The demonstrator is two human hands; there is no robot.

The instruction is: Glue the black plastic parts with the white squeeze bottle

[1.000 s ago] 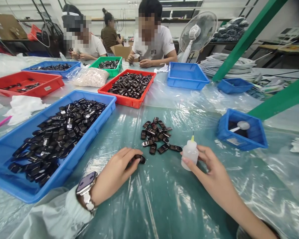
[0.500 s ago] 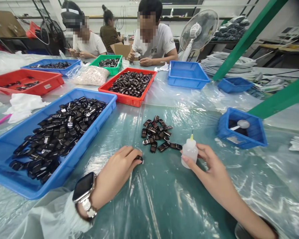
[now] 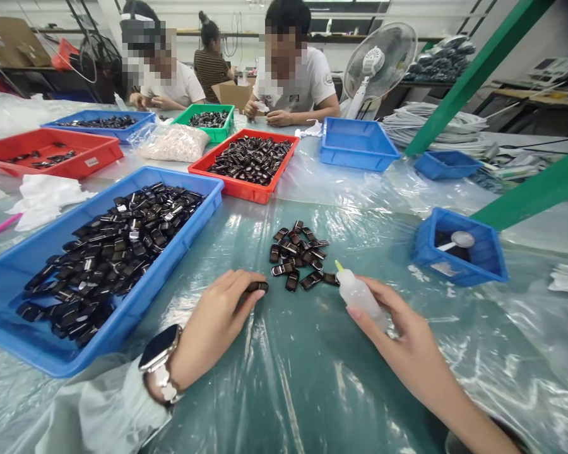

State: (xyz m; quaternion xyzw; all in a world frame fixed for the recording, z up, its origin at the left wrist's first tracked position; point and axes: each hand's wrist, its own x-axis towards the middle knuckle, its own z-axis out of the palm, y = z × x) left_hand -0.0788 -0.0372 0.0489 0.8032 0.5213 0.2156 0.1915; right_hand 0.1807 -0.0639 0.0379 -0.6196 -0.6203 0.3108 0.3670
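Between thumb and fingers, my left hand (image 3: 222, 318) pinches a small glossy black plastic piece (image 3: 257, 287) just above the green table cover. My right hand (image 3: 397, 328) is closed around a translucent white squeeze bottle (image 3: 360, 295) with a yellow needle tip. The bottle tilts, its tip pointing up and to the left. Beyond the two hands lies a loose pile of similar black pieces (image 3: 299, 255); the bottle's tip overlaps the rightmost one in view. A large blue tray (image 3: 208, 211) full of such pieces stands left of my left hand.
A red tray (image 3: 267, 194) of black pieces sits behind the pile. On the right is a small blue bin (image 3: 454, 271) holding a scoop and dark contents. A green post (image 3: 525, 195) slants in at right. Several people sit across the table near a fan (image 3: 376, 60).
The bottle has gone from upright to tilted left in my right hand. My left hand has turned the black piece, which now shows more, and shifted slightly left.
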